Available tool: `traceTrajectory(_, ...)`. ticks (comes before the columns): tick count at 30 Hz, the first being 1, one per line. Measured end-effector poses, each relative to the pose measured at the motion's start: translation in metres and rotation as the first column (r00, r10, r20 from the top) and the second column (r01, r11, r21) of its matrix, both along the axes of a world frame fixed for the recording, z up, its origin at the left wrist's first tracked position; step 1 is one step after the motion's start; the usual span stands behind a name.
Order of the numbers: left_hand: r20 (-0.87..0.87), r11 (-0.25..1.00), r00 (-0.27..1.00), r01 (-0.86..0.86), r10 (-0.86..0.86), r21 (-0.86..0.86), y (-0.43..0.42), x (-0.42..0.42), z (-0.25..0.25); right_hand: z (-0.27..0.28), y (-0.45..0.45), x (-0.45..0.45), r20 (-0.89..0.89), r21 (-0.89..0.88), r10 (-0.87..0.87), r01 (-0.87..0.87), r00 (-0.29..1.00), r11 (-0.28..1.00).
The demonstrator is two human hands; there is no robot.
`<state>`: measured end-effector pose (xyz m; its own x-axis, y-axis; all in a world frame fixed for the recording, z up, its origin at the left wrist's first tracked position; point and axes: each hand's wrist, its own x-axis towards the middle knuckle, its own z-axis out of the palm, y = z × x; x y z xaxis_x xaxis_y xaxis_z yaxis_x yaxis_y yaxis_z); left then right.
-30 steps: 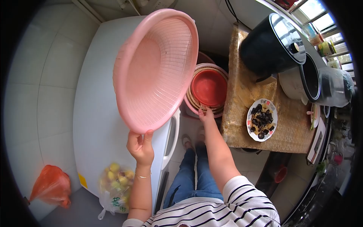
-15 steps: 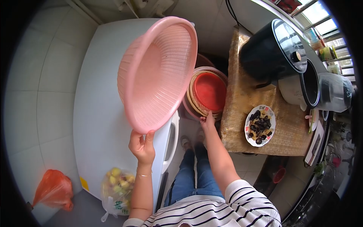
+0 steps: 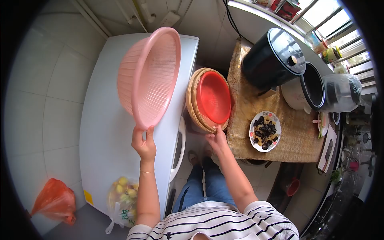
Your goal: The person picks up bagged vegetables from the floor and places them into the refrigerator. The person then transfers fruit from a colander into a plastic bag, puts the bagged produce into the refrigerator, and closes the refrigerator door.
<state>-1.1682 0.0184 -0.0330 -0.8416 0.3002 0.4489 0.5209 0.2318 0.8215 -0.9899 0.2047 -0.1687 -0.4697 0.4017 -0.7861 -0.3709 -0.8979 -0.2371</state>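
My left hand (image 3: 144,145) pinches the lower rim of a large pink plastic colander (image 3: 158,80), which is tipped on its side above the white fridge top. With its fingers closed, my right hand (image 3: 217,141) grips the near edge of a stack of tan woven baskets (image 3: 192,100). Inside that stack sits a red plastic basket (image 3: 215,98). The stack is tilted toward me, in the gap between the fridge and the table. Which of the nested rims my right fingers hold is partly hidden.
The fridge top (image 3: 100,132) carries a bag of yellow-green fruit (image 3: 123,194). On the cloth-covered table (image 3: 236,148) stand a plate of dark food (image 3: 265,131), a dark lidded pot (image 3: 262,60) and a white cooker (image 3: 294,94). An orange bag (image 3: 55,202) hangs at left.
The pink colander has moved left and turned more edge-on, with my left hand following. The basket stack has tilted up toward me in my right hand, showing more of the woven rims.
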Motion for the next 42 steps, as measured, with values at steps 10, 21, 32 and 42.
traceTrajectory(10,0.024,0.999,0.999,-0.044,0.043,0.027,0.005,0.032,-0.012,0.055,0.001,0.002,-0.223,0.108,0.266,-0.248,0.938,0.963)
traceTrajectory(21,0.279,0.994,0.960,-0.025,-0.004,0.102,0.044,0.107,-0.012,0.171,0.064,0.012,0.097,0.465,0.196,-0.219,0.976,0.858)
traceTrajectory(32,0.530,0.996,0.844,0.067,-0.084,0.052,0.118,0.148,-0.125,0.158,0.101,0.055,0.144,0.512,0.173,-0.223,0.974,0.830)
traceTrajectory(42,0.804,0.995,0.594,-0.086,0.006,0.055,0.147,0.115,-0.301,0.156,0.098,0.052,0.183,0.492,0.221,-0.284,0.958,0.823)
